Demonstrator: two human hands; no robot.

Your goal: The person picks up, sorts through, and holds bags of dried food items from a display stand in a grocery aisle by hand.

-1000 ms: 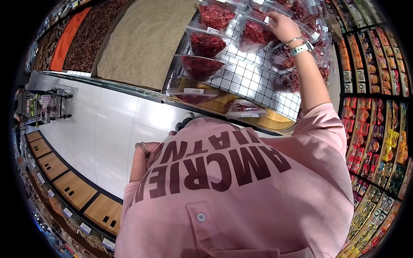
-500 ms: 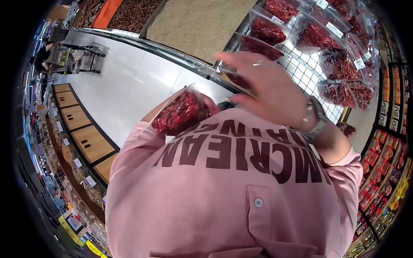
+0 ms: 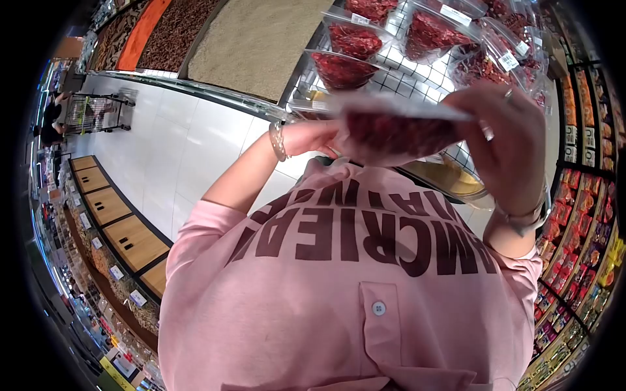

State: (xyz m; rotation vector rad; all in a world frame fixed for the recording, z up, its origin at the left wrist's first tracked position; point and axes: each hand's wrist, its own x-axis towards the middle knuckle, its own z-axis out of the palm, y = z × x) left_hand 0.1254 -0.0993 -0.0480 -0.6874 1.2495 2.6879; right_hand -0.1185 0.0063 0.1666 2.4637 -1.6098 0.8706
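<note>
A clear plastic bag of dried red pieces that look like chillies (image 3: 399, 133) is blurred in front of my chest. My right hand (image 3: 505, 140) grips its right end, fingers and thumb closed on the plastic. My left hand (image 3: 312, 138), wearing a bracelet, is at the bag's left end. Its fingertips are partly hidden behind the bag, so whether they hold it cannot be seen. Similar bags of dried red pieces (image 3: 352, 40) lie just beyond, on a white wire-grid display (image 3: 407, 81).
Bins of pale grain (image 3: 251, 49) and brown dried goods (image 3: 179, 36) stand left of the bags. A person (image 3: 52, 120) is by a shopping cart (image 3: 101, 112) at far left. Wooden cabinets (image 3: 134, 225) line the left; packaged goods (image 3: 567, 228) fill shelves on the right.
The bag has moved right, from my left hand to between both hands, and my right hand has closed on it. My left hand has shifted slightly right.
</note>
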